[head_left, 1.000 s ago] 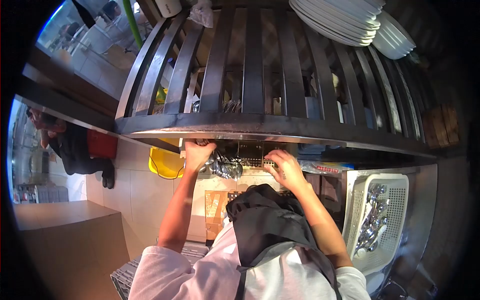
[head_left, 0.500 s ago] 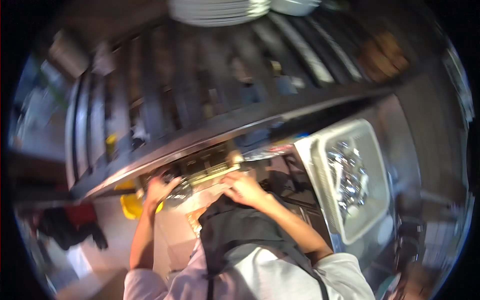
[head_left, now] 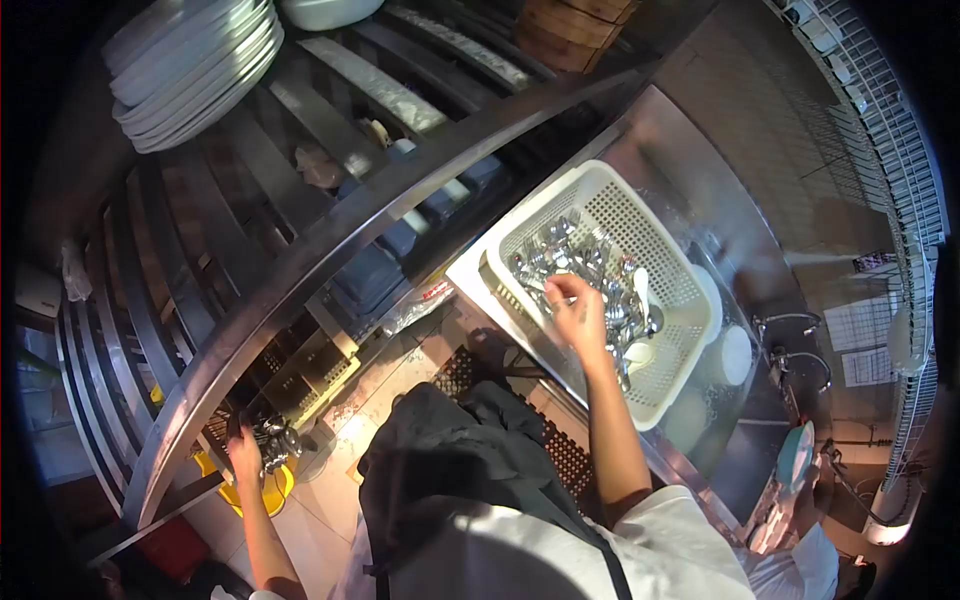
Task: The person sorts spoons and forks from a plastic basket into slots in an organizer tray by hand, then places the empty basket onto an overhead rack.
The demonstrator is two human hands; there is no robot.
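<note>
My left hand [head_left: 243,456] is low on the left, closed around a bunch of metal spoons [head_left: 277,440] whose bowls stick out to the right. Beside it, under the slatted shelf, sits a divided cutlery box [head_left: 305,375] with a pale yellow edge. My right hand [head_left: 580,318] hovers over the near side of a white perforated basket [head_left: 675,260]. Its fingers are half bent, with a gap at the thumb, and no held item shows. Jumbled metal spoons [head_left: 590,250] and a few white spoons [head_left: 641,285] lie inside the basket, just past my fingertips.
A slatted metal shelf [head_left: 330,215] spans the left, bearing stacked white plates [head_left: 195,80] and a bamboo steamer [head_left: 570,35]. Below my left hand is a yellow tub [head_left: 270,495]. The basket rests on a metal sink counter [head_left: 700,195], with a tap [head_left: 790,325] beyond and another person's sleeve [head_left: 800,575] lower right.
The view has swung right. My right hand has left the cutlery box and moved over to the basket. My left hand still holds the spoons near the box.
</note>
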